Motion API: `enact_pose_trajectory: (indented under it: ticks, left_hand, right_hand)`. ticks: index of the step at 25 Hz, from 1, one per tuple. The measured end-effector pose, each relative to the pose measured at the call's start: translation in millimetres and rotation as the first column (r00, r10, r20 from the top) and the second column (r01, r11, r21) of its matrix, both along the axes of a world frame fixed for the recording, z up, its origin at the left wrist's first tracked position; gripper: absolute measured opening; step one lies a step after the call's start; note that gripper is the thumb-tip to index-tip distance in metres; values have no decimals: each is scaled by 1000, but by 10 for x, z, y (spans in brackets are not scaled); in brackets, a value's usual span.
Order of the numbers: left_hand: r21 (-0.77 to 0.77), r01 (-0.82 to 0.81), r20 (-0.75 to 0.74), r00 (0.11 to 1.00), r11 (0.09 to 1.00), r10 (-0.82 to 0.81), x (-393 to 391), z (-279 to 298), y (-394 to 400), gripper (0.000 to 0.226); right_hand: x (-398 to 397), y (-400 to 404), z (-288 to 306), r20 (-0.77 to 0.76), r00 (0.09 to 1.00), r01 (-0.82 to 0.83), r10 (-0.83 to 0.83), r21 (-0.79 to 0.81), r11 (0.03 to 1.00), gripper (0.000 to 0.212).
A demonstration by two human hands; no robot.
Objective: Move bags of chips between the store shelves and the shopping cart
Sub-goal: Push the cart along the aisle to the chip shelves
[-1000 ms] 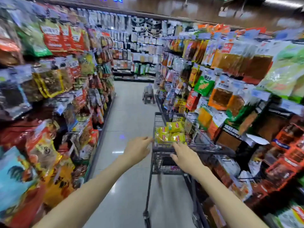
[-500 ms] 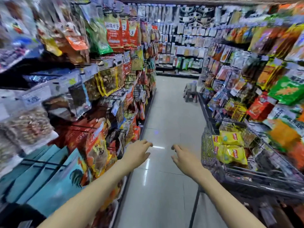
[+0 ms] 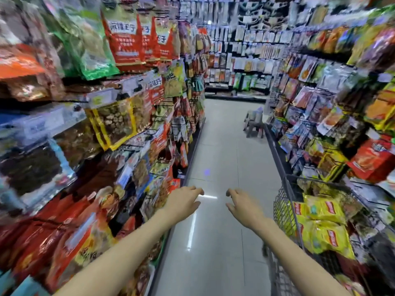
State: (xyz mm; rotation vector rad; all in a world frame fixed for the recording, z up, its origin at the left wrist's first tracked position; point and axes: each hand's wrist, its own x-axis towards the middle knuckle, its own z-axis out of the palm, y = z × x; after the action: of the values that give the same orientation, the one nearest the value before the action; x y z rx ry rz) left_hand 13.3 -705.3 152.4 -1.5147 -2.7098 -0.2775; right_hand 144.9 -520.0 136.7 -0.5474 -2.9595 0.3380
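Yellow chip bags [image 3: 324, 227] sit in the cart [image 3: 284, 212], now released at right; left hand [image 3: 183, 202] and right hand [image 3: 243, 207] hover loosely spread, empty, turning toward left shelves [image 3: 119, 129].

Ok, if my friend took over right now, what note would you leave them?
Left hand: open, holding nothing, out over the aisle floor.
Right hand: open, holding nothing, just left of the cart.
Yellow chip bags lie piled in the cart, on the right by the right shelves.
Done: several bags are in the cart.
Left: neither hand is on a bag or the cart; take hold of the next bag.
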Motion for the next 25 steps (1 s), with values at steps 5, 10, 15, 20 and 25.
enact_pose_trajectory:
  ticks: [5, 10, 15, 20, 25]
  left_hand:
    - [30, 15, 5, 1000, 999, -15, -671, 112, 1048, 37]
    - [0, 165, 32, 986, 986, -165, -971, 10, 2217, 36]
    - [-65, 385, 50, 923, 920, -383, -1063, -172, 3635, 35]
    - [-139, 631, 9, 772, 763, -636, -989, -251, 5111, 33]
    - [-221, 812, 40, 562, 541, -826, -582, -546, 6232, 32]
  right_hand:
    - [-596, 925, 160, -32, 999, 42, -41, 35, 998, 29]
    - [-592, 1813, 29, 45, 986, 157, -158, 16, 987, 31]
    - [-374, 2833, -184, 95, 910, 405, -403, -5, 914, 31]
    - [-45, 3637, -353, 134, 740, 666, -659, -18, 745, 30]
    - [535, 3955, -601, 129, 497, 868, -858, -90, 489, 41]
